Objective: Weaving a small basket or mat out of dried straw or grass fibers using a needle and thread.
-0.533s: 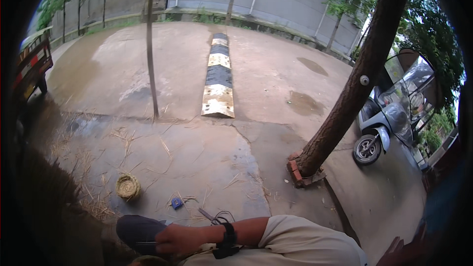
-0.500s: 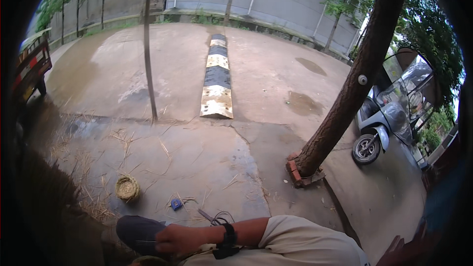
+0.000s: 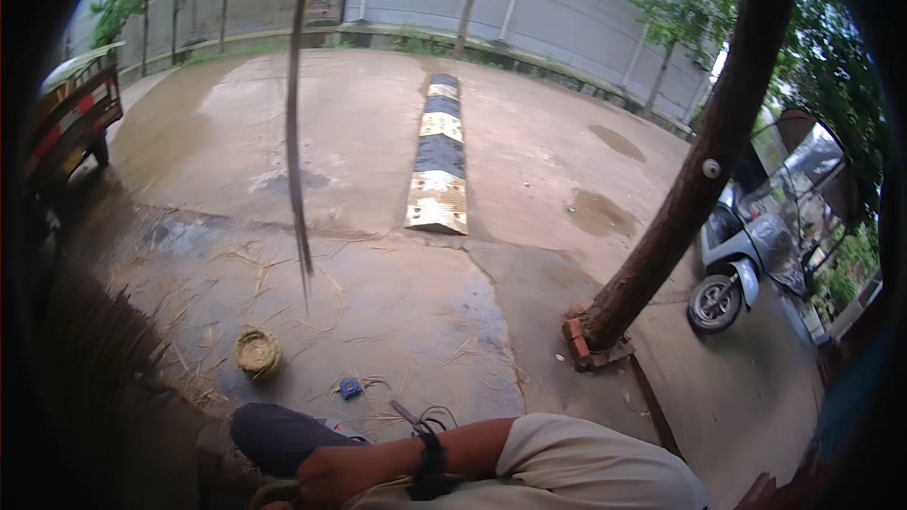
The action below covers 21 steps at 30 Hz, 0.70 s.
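Note:
My right hand [image 3: 331, 474] is low in the view, its fingers curled down by a dark shoe [image 3: 269, 436]. A dark band [image 3: 432, 463] circles that wrist, and the arm comes out of a beige sleeve [image 3: 586, 458]. Beside the fingers shows a sliver of a dull yellow-green thing [image 3: 274, 491]; what the fingers grip is hidden by the hand and the lower edge. My left hand is out of sight. Beyond the shoe, a small round woven straw basket [image 3: 257, 352] sits on the concrete. Right of it lie a blue tape measure [image 3: 350, 387] and scissors [image 3: 408, 413], partly behind the forearm.
Loose straw [image 3: 194, 382] is scattered on the ground. A thin dark strand [image 3: 295, 132] hangs across the view. Farther off are a black-and-yellow speed bump [image 3: 439, 156], a leaning tree trunk [image 3: 685, 175] ringed with bricks, a parked scooter [image 3: 742, 255] and a cart [image 3: 80, 123].
The whole scene has shifted a little to the right as my head turned. My right hand sits slightly lower with its fingers more hidden. The strand's lower end reaches farther down.

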Tool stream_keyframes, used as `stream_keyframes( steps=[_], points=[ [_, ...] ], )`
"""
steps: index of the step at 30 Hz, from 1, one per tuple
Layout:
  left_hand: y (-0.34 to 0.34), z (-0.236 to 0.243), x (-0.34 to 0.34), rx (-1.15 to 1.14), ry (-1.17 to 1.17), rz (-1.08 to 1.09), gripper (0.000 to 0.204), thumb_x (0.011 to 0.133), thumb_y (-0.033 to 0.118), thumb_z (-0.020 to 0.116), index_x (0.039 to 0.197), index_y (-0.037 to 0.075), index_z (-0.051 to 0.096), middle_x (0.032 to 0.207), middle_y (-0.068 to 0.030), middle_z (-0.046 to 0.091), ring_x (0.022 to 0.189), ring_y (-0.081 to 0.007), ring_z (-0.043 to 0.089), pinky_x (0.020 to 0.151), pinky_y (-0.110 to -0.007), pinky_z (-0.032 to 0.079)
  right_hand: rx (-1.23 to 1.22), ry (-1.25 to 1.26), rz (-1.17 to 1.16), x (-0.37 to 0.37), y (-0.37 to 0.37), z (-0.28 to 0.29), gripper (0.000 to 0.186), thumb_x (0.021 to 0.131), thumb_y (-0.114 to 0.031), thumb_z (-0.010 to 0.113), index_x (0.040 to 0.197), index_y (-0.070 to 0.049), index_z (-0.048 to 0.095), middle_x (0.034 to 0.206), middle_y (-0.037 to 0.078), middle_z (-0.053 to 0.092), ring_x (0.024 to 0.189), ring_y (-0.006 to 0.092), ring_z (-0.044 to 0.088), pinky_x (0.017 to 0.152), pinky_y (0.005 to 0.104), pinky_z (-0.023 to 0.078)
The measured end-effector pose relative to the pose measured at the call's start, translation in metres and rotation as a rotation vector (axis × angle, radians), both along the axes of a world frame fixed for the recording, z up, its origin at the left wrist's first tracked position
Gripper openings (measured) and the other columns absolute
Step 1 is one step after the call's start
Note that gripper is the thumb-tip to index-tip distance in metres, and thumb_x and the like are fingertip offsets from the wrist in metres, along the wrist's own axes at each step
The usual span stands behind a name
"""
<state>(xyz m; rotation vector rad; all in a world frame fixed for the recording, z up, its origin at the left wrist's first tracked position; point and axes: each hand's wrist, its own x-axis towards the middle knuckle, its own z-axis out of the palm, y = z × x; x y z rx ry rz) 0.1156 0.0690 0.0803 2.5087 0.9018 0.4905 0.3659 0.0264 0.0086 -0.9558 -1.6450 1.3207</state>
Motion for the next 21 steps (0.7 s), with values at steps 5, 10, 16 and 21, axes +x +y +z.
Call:
stream_keyframes(
  steps=[5,10,16,21],
  points=[
    [0.001,0.025,-0.009,-0.134,-0.059,0.023,0.017,0.098,0.016,0.074,0.106,0.001,0.076,0.099,-0.0208,0.076,0.087,-0.0365,0.075,0.076,-0.043,0.059,-0.202,0.007,0.033,0.008,0.001,0.011,0.027,0.108,-0.027,0.063,0.100,-0.001,0.067,0.082,0.001,0.063,0.080,0.0069,0.055,0.070,0.0323,0.050],
    [-0.009,0.015,-0.013,-0.649,-0.618,0.021,0.008,0.094,0.003,0.069,0.095,0.005,0.062,0.111,-0.0155,0.071,0.103,-0.0266,0.069,0.091,-0.039,0.055,-0.428,0.009,0.050,0.000,0.004,0.018,0.021,0.106,-0.021,0.066,0.109,-0.001,0.073,0.087,-0.001,0.067,0.081,0.0040,0.058,0.071,0.0266,0.050],
    [-0.018,-0.027,-0.015,-1.048,-1.259,0.022,0.005,0.099,0.003,0.055,0.096,0.007,0.054,0.092,-0.0122,0.064,0.086,-0.0227,0.061,0.088,-0.043,0.052,-0.242,0.022,0.039,-0.025,0.019,0.008,0.024,0.109,-0.018,0.059,0.114,0.000,0.074,0.092,0.002,0.070,0.085,0.0097,0.062,0.080,0.0272,0.051],
    [-0.019,-0.033,-0.022,-1.169,-1.211,0.302,0.005,0.101,0.003,0.053,0.102,0.007,0.053,0.080,-0.0084,0.058,0.072,-0.0173,0.054,0.074,-0.038,0.049,0.001,-0.078,-0.241,-0.012,0.031,0.021,0.028,0.110,-0.021,0.056,0.116,0.000,0.075,0.094,0.005,0.068,0.096,0.0161,0.062,0.087,0.0311,0.049]
  ],
)
